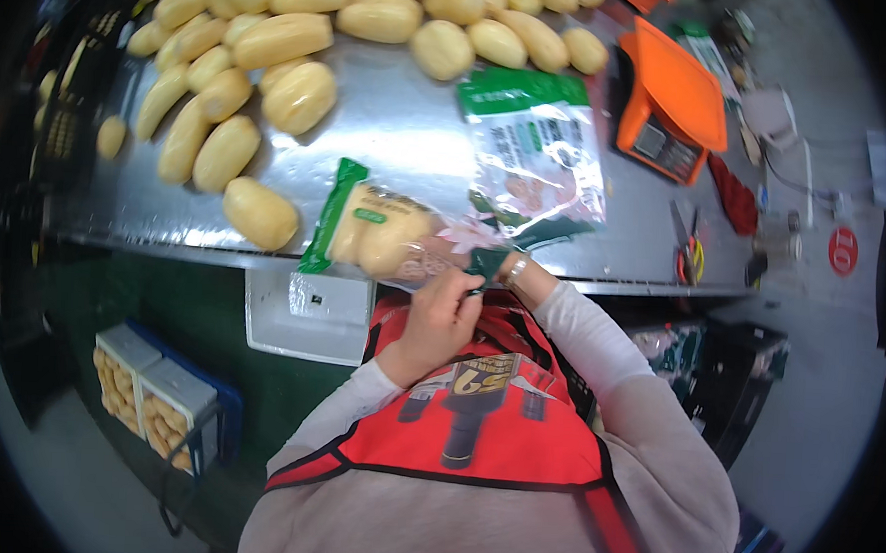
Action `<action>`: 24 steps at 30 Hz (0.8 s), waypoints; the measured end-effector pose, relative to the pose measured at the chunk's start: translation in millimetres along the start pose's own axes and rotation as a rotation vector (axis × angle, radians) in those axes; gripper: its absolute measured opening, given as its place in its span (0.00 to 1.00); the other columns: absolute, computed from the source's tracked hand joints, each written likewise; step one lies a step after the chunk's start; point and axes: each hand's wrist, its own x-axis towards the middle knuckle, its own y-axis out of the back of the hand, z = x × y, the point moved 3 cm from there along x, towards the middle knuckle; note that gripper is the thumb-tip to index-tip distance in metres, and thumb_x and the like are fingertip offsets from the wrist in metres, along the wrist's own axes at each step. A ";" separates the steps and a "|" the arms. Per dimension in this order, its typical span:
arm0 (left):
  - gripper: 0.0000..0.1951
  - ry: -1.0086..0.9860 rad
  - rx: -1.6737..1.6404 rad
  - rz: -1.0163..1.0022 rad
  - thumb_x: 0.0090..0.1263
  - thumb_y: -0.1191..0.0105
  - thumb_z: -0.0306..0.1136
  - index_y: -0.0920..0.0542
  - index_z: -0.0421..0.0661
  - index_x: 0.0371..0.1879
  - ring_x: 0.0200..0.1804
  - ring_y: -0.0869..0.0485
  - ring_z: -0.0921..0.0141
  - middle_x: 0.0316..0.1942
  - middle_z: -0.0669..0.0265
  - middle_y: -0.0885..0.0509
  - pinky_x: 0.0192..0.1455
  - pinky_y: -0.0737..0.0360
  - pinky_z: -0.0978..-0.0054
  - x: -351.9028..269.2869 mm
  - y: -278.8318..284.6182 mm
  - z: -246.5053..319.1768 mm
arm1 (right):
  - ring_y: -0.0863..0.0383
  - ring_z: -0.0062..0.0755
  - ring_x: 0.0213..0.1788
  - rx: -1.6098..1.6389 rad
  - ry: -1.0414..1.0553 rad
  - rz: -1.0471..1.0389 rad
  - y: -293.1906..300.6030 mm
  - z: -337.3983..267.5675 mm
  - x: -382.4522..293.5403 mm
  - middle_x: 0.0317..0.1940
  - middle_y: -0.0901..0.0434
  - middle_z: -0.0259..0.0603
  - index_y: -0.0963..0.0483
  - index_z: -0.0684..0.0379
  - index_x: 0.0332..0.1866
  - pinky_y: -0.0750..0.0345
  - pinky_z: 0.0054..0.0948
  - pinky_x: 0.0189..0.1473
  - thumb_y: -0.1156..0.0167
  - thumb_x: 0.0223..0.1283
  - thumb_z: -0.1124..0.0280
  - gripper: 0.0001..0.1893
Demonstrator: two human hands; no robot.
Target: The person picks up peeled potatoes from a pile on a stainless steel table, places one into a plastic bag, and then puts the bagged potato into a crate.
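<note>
A clear plastic bag with green ends holds pale peeled lotus root segments and lies tilted at the steel table's front edge. My left hand pinches the bag's dark green end between thumb and fingers. My right hand grips the same end from the right; its fingers are partly hidden by the printed film, and a metal band circles the wrist. Just beyond, flat printed bags with green tops lie on the table. Loose peeled lotus root segments lie to the left of the filled bag.
Many lotus root segments are heaped across the table's far side. An orange scale stands right, with scissors nearer me. A white bin sits below the edge. Lower left are tubs of pale pieces.
</note>
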 end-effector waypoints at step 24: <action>0.08 0.088 -0.585 -0.723 0.64 0.53 0.28 0.34 0.37 0.35 0.25 0.28 0.76 0.21 0.61 0.29 0.27 0.34 0.83 -2.5 -148.2 215.5 | 0.33 0.47 0.66 -0.397 0.420 1.300 -6.3 -41.7 -364.4 0.64 0.30 0.44 0.32 0.52 0.65 0.37 0.50 0.65 0.20 0.29 0.54 0.49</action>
